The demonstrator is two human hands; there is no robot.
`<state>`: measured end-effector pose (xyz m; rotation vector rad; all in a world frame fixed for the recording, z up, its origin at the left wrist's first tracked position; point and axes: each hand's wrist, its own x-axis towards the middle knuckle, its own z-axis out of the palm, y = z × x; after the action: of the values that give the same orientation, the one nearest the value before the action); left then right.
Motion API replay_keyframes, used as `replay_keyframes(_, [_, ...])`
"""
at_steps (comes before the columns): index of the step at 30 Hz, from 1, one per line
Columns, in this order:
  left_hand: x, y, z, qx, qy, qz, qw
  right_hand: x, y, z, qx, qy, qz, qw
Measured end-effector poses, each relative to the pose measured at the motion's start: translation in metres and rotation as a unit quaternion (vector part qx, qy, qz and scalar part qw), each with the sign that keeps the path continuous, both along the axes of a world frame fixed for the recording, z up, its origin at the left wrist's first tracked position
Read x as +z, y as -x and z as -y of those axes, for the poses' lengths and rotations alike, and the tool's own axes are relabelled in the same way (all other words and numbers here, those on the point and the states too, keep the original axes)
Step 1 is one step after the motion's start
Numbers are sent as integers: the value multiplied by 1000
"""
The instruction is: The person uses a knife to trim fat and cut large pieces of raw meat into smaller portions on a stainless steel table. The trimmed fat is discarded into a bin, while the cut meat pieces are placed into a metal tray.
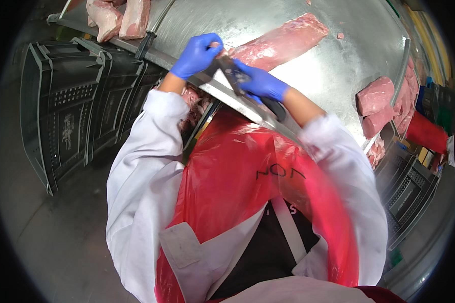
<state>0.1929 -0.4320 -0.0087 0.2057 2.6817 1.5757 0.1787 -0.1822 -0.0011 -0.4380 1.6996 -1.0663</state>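
Note:
A long pink piece of pork loin [283,43] lies on the steel table [349,30], its near end by my hands. My left hand [197,55], in a blue glove, is closed in a pinch on a small scrap of meat [215,45] at that end. My right hand [263,83], also gloved in blue, is wrapped round a knife [275,107] with a dark handle. The knife's dark, blurred blade [227,70] slants up and left toward my left hand, over the table's near edge. Where the edge meets the meat is too smeared to make out.
Two meat pieces [135,19] lie at the far left of the table. More cut pieces [376,101] are at the right edge beside a metal rail. Dark plastic crates [68,101] stand at the left, another crate [409,189] at the right. Meat trimmings [191,108] sit below the near edge.

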Motion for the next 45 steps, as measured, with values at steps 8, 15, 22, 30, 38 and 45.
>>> replay_keyframes(8, [2,-125,120,113,42,146,982,4,30,-82,-183,7,9,983])
replay_keyframes(15, [-41,-98,59,35,326,65,942,-37,195,-155,-344,-138,-180,911])
replay_keyframes(22, [-58,-4,-108,-12,300,-51,952,-48,117,-160,-273,-78,-172,943])
replay_keyframes(30, [-75,21,-107,-76,288,-80,951,-33,150,-137,-324,-98,-149,929])
replay_keyframes(38, [-79,33,-96,-129,204,-146,959,-33,163,-144,-309,-44,-83,946])
replay_keyframes(45, [-58,43,-68,-200,178,-22,963,44,19,-198,-278,-81,26,957])
